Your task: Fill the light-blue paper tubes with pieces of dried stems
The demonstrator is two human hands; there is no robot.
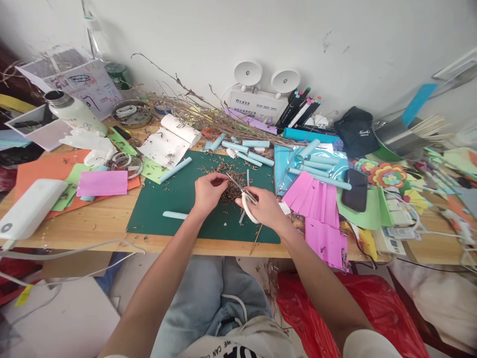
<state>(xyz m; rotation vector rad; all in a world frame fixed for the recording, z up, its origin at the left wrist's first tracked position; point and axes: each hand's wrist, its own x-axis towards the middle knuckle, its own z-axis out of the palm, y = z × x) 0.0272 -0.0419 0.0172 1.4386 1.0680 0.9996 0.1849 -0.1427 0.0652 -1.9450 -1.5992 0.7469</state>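
My right hand [263, 208] grips white-handled scissors [246, 199] over the dark green cutting mat [171, 199]; the blades point up and left toward my left hand. My left hand [207, 191] is closed in a pinch on a thin dry twig [223, 180], held above a heap of brown twig cuttings [229, 186] on the mat. Rolled light-blue paper tubes [175, 215] lie on the mat near both hands. A thin stick [256, 239] slants off the table's front edge below my right hand.
Dry branches [194, 107] lie along the back of the wooden table [93, 223]. Pink paper sheets [320, 214], a black phone [356, 190], more blue tubes [316, 164], markers, a white power bank [30, 209], a bottle and paper flowers crowd the sides. A red plastic bag [335, 298] sits below.
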